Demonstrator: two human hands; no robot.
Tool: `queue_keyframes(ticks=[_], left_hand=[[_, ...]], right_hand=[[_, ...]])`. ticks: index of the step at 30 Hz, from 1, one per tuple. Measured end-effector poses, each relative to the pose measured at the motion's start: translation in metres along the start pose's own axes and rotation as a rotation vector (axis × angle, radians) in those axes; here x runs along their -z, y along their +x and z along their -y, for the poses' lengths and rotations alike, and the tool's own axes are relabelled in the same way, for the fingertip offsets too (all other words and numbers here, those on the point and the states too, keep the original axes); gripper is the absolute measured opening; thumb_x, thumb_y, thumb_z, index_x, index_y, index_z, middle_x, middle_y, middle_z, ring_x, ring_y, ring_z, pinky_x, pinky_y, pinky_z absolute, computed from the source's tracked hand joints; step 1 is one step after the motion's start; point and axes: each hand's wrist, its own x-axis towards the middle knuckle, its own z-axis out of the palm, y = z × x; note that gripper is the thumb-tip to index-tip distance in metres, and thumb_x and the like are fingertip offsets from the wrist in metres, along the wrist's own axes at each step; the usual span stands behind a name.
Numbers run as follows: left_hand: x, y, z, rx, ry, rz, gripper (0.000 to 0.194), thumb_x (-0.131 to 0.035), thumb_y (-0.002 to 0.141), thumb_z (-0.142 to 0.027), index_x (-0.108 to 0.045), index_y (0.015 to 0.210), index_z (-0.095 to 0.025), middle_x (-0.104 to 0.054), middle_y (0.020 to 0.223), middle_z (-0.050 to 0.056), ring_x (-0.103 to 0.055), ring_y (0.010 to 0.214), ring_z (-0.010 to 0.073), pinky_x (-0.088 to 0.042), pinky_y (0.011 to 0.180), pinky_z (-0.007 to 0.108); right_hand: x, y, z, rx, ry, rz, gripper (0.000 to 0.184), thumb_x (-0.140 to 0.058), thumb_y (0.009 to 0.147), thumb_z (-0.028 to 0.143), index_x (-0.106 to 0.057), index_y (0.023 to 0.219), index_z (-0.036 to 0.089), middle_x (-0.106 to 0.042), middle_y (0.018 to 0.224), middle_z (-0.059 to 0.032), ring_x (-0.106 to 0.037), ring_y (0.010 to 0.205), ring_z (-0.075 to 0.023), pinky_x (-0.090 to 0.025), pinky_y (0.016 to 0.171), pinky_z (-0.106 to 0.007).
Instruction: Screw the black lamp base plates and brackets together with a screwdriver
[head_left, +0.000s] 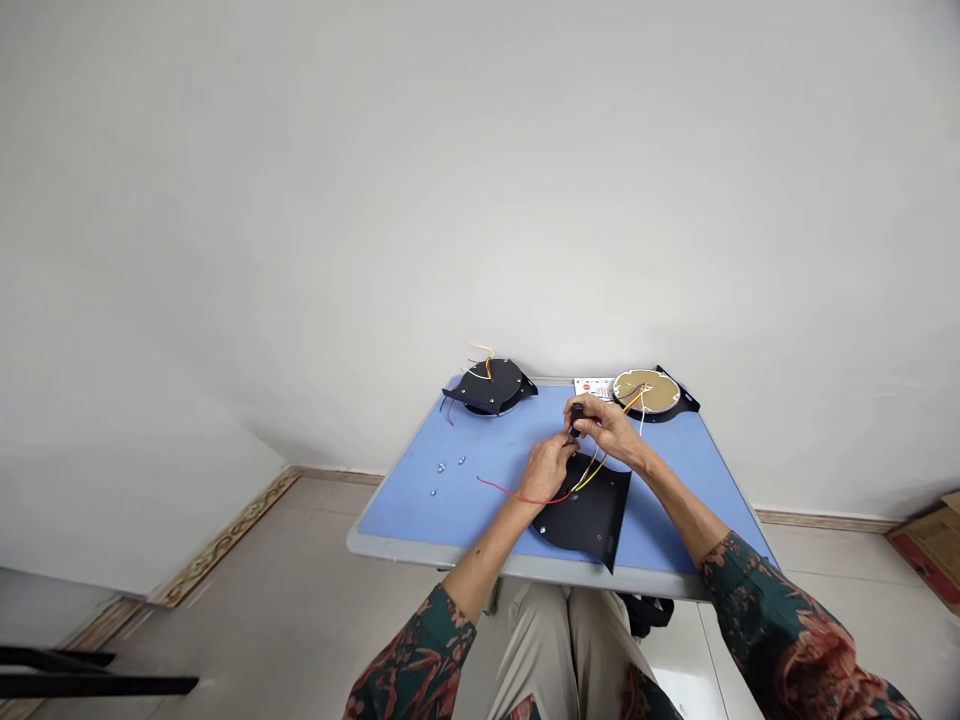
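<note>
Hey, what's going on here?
A seated person is working at a blue table. Their right hand grips a small black part, and their left hand is right beside it. Red and yellow wires lie across a flat black plate. Farther back sit a round black unit and a gold-faced disc. A few small metal fasteners lie to the left.

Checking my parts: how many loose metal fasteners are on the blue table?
3, at the left of the blue table: two fasteners side by side, one nearer the front edge. More may hide under the black plate.
</note>
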Motion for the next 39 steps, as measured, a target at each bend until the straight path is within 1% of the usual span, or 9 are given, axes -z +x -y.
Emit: queue_keyframes(ticks=[4,9,13,17,20,24,27,31,39], left_hand=[[-0.001,0.003,-0.002,-0.006,0.032,0.004,0.022,-0.045,0.096,-0.016,-0.067,0.094,-0.02,-0.075,0.093,0.005,-0.072,0.093,0.0229,-0.05,0.083,0.029],[-0.002,0.004,-0.004,0.011,0.055,-0.019,0.019,-0.048,0.096,-0.019,-0.063,0.086,-0.02,-0.073,0.084,0.004,-0.07,0.084,0.021,-0.047,0.077,0.027],[-0.002,0.003,-0.005,0.037,0.036,-0.025,0.016,-0.052,0.095,-0.02,-0.06,0.081,-0.021,-0.07,0.08,0.001,-0.067,0.077,0.0179,-0.044,0.074,0.025],[-0.002,0.004,-0.005,0.049,0.027,-0.034,0.014,-0.056,0.092,-0.021,-0.058,0.079,-0.021,-0.067,0.077,-0.001,-0.062,0.072,0.0155,-0.041,0.072,0.024],[-0.003,0.004,-0.004,0.042,0.029,-0.036,0.014,-0.057,0.092,-0.021,-0.057,0.078,-0.021,-0.066,0.075,-0.002,-0.06,0.071,0.0148,-0.04,0.071,0.024],[-0.003,0.004,-0.004,0.041,0.017,-0.04,0.014,-0.057,0.092,-0.022,-0.059,0.078,-0.02,-0.067,0.078,-0.001,-0.06,0.071,0.0147,-0.042,0.072,0.025],[-0.003,0.004,-0.005,0.045,-0.023,-0.043,0.012,-0.058,0.09,-0.02,-0.062,0.079,-0.02,-0.071,0.082,0.0,-0.063,0.077,0.016,-0.044,0.075,0.025],[-0.002,0.003,-0.006,0.02,-0.053,-0.007,0.014,-0.056,0.09,-0.02,-0.067,0.08,-0.02,-0.074,0.087,0.001,-0.067,0.084,0.0182,-0.046,0.082,0.026],[-0.003,0.006,-0.008,0.079,0.011,-0.023,0.011,-0.061,0.087,-0.019,-0.063,0.076,-0.019,-0.07,0.078,0.0,-0.065,0.075,0.0172,-0.045,0.077,0.027]], right_hand=[[-0.008,-0.001,0.003,-0.006,-0.213,-0.168,0.029,-0.062,0.091,0.035,-0.065,0.117,0.024,-0.073,0.094,-0.0032,-0.067,0.082,-0.0173,-0.054,0.078,-0.032],[-0.015,-0.001,0.007,0.002,-0.415,-0.429,0.021,-0.07,0.085,0.039,-0.067,0.094,0.021,-0.07,0.083,-0.0046,-0.064,0.07,-0.018,-0.053,0.067,-0.03],[-0.012,-0.001,0.009,0.038,-0.42,-0.356,0.008,-0.064,0.085,0.024,-0.07,0.09,0.021,-0.071,0.079,-0.0032,-0.064,0.07,-0.0176,-0.052,0.071,-0.031],[-0.006,-0.002,0.009,0.014,-0.224,-0.21,0.022,-0.054,0.087,0.017,-0.072,0.099,0.022,-0.074,0.087,-0.0025,-0.067,0.074,-0.0163,-0.053,0.071,-0.03],[-0.006,-0.003,0.008,-0.02,-0.195,-0.275,0.025,-0.06,0.087,0.025,-0.069,0.111,0.023,-0.075,0.098,-0.0044,-0.069,0.084,-0.0178,-0.055,0.072,-0.03],[-0.009,-0.002,0.009,-0.026,-0.326,-0.44,0.019,-0.071,0.082,0.035,-0.069,0.094,0.02,-0.072,0.084,-0.0043,-0.067,0.076,-0.0187,-0.055,0.068,-0.031],[-0.005,-0.001,0.008,-0.015,-0.335,-0.399,0.01,-0.067,0.083,0.028,-0.071,0.087,0.02,-0.072,0.08,-0.0036,-0.067,0.073,-0.0182,-0.055,0.072,-0.033],[0.0,-0.004,0.006,-0.021,-0.231,-0.266,0.023,-0.056,0.088,0.023,-0.075,0.102,0.022,-0.077,0.096,-0.0049,-0.071,0.085,-0.0197,-0.056,0.081,-0.035],[-0.01,-0.002,0.012,0.053,-0.382,-0.31,0.016,-0.066,0.084,0.026,-0.074,0.098,0.022,-0.074,0.091,-0.006,-0.065,0.075,-0.0185,-0.055,0.071,-0.032]])
